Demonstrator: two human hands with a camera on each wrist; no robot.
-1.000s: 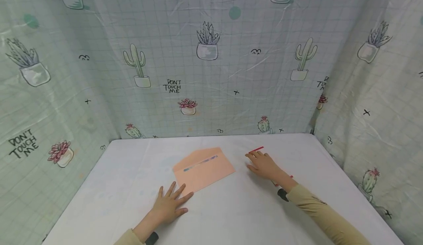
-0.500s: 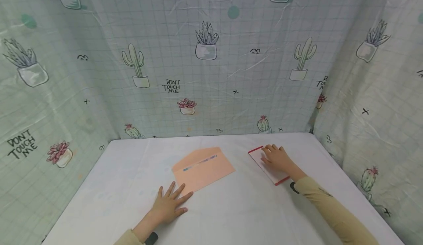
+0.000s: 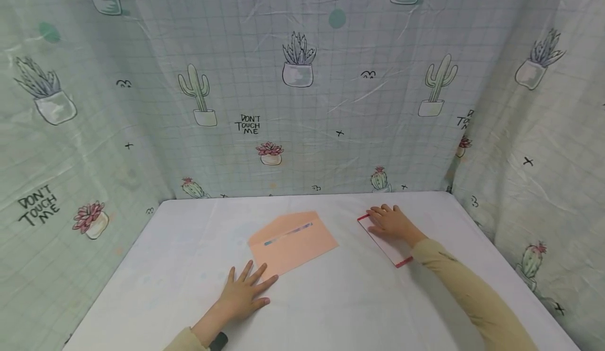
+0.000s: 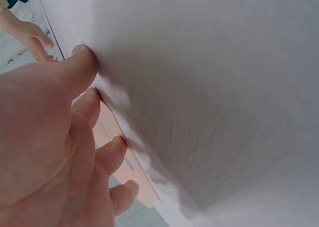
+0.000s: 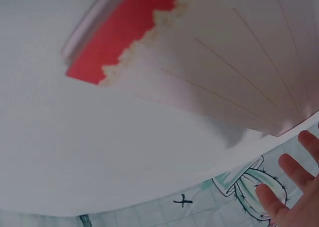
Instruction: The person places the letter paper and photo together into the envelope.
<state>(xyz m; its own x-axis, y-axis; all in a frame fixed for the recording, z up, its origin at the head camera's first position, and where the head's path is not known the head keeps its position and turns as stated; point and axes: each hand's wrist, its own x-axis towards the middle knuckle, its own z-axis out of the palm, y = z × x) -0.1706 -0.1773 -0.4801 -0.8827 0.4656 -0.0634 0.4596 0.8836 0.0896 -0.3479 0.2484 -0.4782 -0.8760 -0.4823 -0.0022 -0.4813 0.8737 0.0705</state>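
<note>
A peach envelope (image 3: 295, 248) lies on the table with its pointed flap opened toward the back and a bluish strip across it. My left hand (image 3: 238, 296) rests palm down, fingers spread, its fingertips at the envelope's near left corner. Farther right lies a white card (image 3: 385, 243) with red bands at its two ends. Over this card my right hand (image 3: 394, 222) is spread, partly hiding it. In the right wrist view the card (image 5: 224, 62) shows ruled lines and a gold pattern beside the red band, while the fingers (image 5: 294, 170) look relaxed near its far end.
A white cloth covers the table (image 3: 321, 314). Behind it and along both sides hangs a pale green curtain (image 3: 340, 167) printed with potted cacti. A dark band (image 3: 218, 342) shows at my left wrist.
My right hand has shifted right and toward the back, uncovering much of the card's left side. My left hand and the envelope stay where they were.
</note>
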